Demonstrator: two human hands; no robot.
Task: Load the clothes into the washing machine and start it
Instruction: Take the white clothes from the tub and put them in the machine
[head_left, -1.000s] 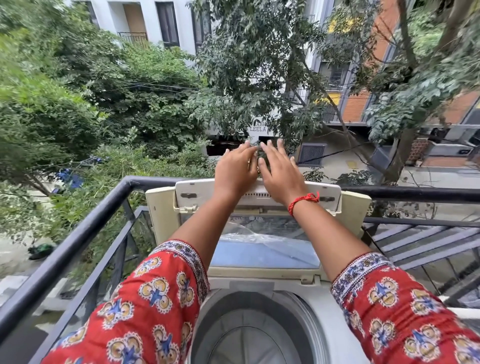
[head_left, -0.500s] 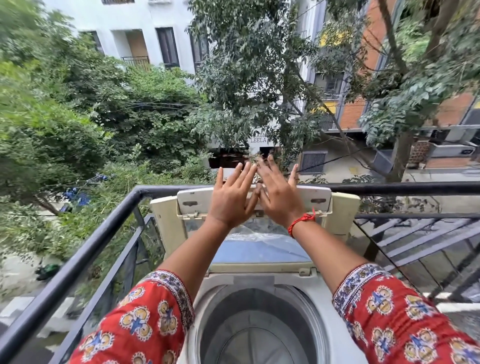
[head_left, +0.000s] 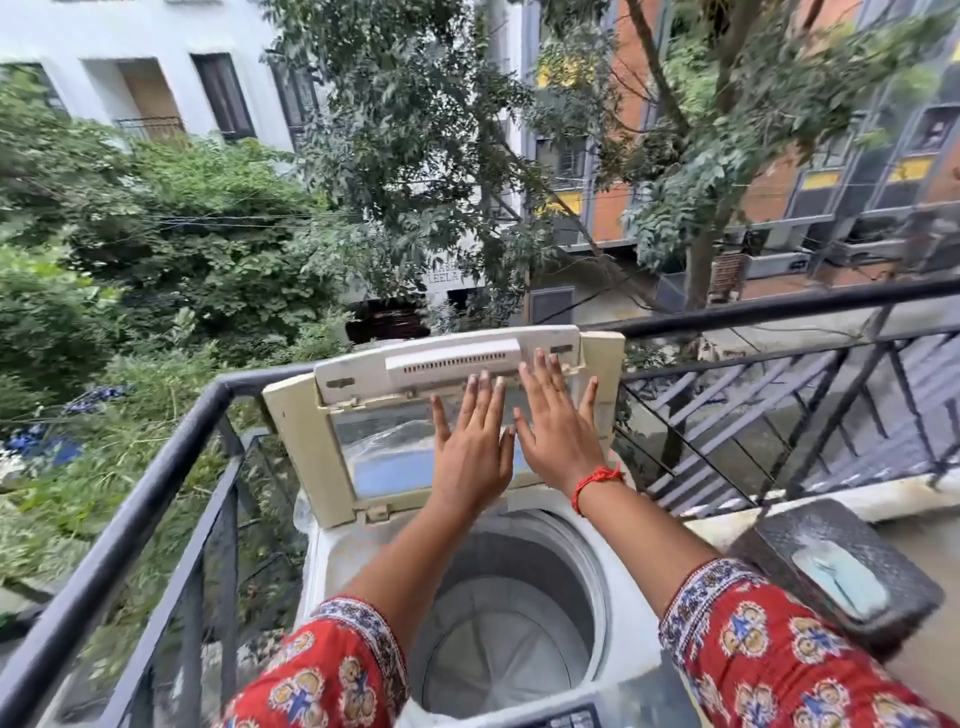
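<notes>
The top-loading washing machine stands against the black balcony railing, its folding lid tipped up at twelve o'clock and its steel drum showing only bare metal, no clothes in it that I can see. Both hands are flat and fingers spread, gripping nothing: the left hand and the right hand, a red thread at its wrist, lie side by side over the lid's clear panel, fingertips up near its vented upper section. At three o'clock from the drum a dark stool stands just beside the machine.
</notes>
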